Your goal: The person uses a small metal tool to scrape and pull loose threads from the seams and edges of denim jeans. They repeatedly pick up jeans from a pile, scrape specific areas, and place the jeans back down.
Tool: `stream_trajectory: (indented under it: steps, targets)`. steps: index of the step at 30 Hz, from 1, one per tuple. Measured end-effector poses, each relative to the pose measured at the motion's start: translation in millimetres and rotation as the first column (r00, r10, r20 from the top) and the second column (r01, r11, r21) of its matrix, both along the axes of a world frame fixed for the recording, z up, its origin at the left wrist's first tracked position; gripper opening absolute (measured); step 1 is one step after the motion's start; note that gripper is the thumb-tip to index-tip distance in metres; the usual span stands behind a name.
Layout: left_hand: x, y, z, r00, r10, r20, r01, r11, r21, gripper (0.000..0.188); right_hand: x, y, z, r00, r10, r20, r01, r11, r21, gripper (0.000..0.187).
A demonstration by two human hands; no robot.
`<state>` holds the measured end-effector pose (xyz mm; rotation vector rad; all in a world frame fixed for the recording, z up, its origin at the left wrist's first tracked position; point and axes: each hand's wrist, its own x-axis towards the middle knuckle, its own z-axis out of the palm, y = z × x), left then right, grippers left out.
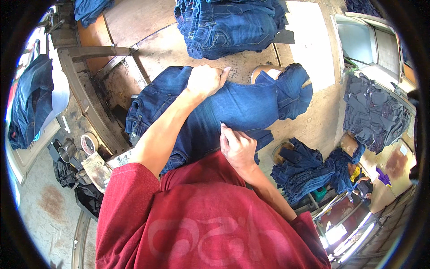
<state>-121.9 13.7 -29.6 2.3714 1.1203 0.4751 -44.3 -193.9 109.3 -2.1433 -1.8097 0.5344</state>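
A pair of blue jeans (242,105) stretches across in front of me, its waist at the left and one leg reaching right. At the far edge of the denim, my left hand (205,81) is closed in a fist with the thumb sticking out, and the fabric seems gripped under it. My right hand (238,148) is over the nearer side of the leg, fingers curled in and pressed together; whatever they may hold is hidden. Behind the leg shows part of a round, tan form (260,71).
A stack of folded jeans (228,33) lies beyond. Dark garments (376,112) are piled at the right, with more jeans (304,172) draped over round forms nearer me. A tape roll (89,143) and a metal cup (67,151) sit at the left, by a metal frame (85,101).
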Motion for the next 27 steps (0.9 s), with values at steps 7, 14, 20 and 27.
stream_trajectory:
  steps: [7, 14, 20, 27]
  targets:
    - [0, 1, 2, 0.999, -0.015, -0.041, 0.013, 0.998, -0.054, 0.054, 1, -3, 0, 0.987, -0.070, -0.146, 0.085, 0.992, 0.098, 0.015]
    - [0, 0, 1, 0.998, 0.000, -0.063, -0.007, 0.994, -0.106, 0.056, 3, -3, 0, 1.000, -0.003, -0.031, 0.003, 1.000, 0.024, 0.013]
    - [0, 1, 3, 0.999, -0.002, -0.052, -0.003, 0.995, -0.098, 0.056, 8, -2, -2, 0.997, 0.003, -0.079, 0.004, 0.995, 0.098, 0.017]
    - [0, -1, -1, 0.998, -0.006, -0.068, -0.002, 0.993, -0.117, 0.057, 10, -1, 1, 0.995, -0.001, -0.102, 0.010, 0.996, 0.091, 0.013]
